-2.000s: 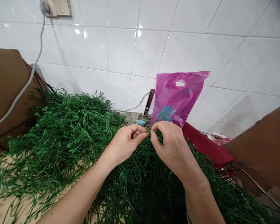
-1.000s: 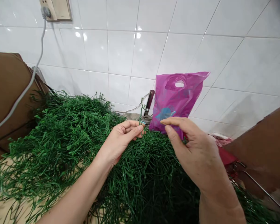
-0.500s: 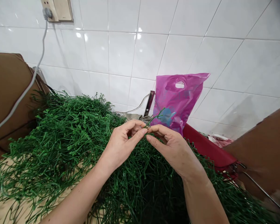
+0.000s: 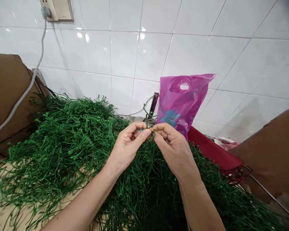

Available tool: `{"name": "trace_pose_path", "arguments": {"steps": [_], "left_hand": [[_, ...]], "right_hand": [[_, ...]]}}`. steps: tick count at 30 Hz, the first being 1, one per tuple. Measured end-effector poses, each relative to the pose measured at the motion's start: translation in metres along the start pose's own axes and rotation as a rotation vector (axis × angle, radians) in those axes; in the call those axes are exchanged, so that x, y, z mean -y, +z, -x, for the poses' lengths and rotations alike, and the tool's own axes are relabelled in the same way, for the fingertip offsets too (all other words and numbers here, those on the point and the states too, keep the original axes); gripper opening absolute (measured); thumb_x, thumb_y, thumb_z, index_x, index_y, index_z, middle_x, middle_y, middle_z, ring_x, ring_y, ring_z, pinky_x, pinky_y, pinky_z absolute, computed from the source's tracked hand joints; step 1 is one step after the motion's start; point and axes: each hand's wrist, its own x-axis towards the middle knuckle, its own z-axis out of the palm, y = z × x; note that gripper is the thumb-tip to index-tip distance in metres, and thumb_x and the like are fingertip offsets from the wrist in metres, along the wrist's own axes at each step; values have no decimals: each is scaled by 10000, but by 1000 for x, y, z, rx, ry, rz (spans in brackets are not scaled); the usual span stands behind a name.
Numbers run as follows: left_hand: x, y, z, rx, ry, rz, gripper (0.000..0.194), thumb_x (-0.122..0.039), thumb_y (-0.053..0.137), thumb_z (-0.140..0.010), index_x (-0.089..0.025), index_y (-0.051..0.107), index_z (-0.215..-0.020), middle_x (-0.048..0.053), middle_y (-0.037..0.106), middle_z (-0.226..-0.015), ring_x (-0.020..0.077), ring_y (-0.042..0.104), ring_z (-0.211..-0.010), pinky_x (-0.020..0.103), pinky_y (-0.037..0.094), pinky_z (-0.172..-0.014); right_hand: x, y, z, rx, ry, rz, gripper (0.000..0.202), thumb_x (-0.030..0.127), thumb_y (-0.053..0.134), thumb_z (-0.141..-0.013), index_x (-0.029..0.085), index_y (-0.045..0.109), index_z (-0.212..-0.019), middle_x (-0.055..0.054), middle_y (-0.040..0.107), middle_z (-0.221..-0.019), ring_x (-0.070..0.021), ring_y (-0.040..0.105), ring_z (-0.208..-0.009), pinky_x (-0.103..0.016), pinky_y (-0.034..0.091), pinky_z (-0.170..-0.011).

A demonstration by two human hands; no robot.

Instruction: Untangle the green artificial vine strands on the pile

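Observation:
Between my fingertips is a thin green plastic stem (image 4: 146, 118), its forked top rising above my hands. My left hand (image 4: 131, 141) pinches it between thumb and index finger. My right hand (image 4: 170, 144) meets the left from the other side, thumb and index finger closed on the same stem, with a bit of green hanging below the fingertips. Exactly how the stem bends between the fingers is hidden. Beneath both hands spreads a large heap of green plastic stems (image 4: 77, 134), tangled and thin, with small forked tips.
A purple plastic bag (image 4: 190, 99) stands against the white tiled wall (image 4: 122, 57). Right of it lies a red bag (image 4: 214, 150). Cardboard boxes flank the heap, at left (image 4: 9, 96) and right (image 4: 272, 154). A grey cord (image 4: 36, 70) hangs from a wall socket.
The stem's tip has swung from leaning right to nearly upright. My right hand has shifted slightly left and turned, its thumb now pressed in against the fingertips. The view has moved slightly.

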Motion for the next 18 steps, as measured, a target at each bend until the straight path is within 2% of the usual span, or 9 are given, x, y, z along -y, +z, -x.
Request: {"name": "trace_pose_path", "arguments": {"steps": [5, 8, 10, 14, 16, 18], "left_hand": [[-12, -1, 1, -10, 53, -65, 136, -325, 705, -865, -198, 660, -881, -20, 605, -793, 109, 555, -715, 221, 450, -699], [-17, -1, 1, 18, 54, -101, 119, -285, 716, -854, -188, 648, -870, -29, 585, -783, 95, 548, -683, 212, 449, -672], [-16, -1, 1, 26, 26, -67, 128, -290, 720, -857, -185, 651, -881, -33, 580, -777, 85, 528, -671, 199, 447, -658], [-13, 2, 0, 1, -146, 302, 187, -331, 755, -834, -191, 643, -887, -22, 633, -853, 63, 523, -651, 163, 455, -597], [-13, 2, 0, 1, -270, 513, 239, -316, 806, -784, -187, 629, -879, -30, 635, -830, 41, 523, -597, 133, 438, -534], [-16, 3, 1, 57, -369, 633, 275, -288, 841, -750, -175, 623, -874, -55, 602, -754, 3, 457, -490, 105, 398, -472]], "right_hand": [[1, -7, 2, 140, -23, -98, 144, 287, 552, -917, 203, 637, -997, -15, 709, -843, -147, 659, -793, -266, 513, -730], [1, -8, 3, 151, -15, -134, 146, 288, 551, -927, 202, 648, -996, -13, 705, -846, -156, 665, -817, -275, 529, -747], [3, -6, 5, 130, -35, -20, 151, 281, 523, -946, 203, 651, -963, -11, 684, -825, -161, 646, -801, -280, 517, -740], [9, -2, 10, 96, -147, 290, 261, 275, 405, -1017, 215, 614, -873, -20, 651, -820, -172, 594, -770, -314, 486, -769], [11, -4, 12, 159, -196, 283, 276, 291, 384, -1037, 227, 609, -890, -18, 650, -827, -174, 598, -789, -318, 491, -799], [11, -10, 13, 298, -203, 197, 275, 325, 392, -1047, 237, 612, -907, -6, 636, -816, -163, 592, -781, -295, 501, -777]]}}
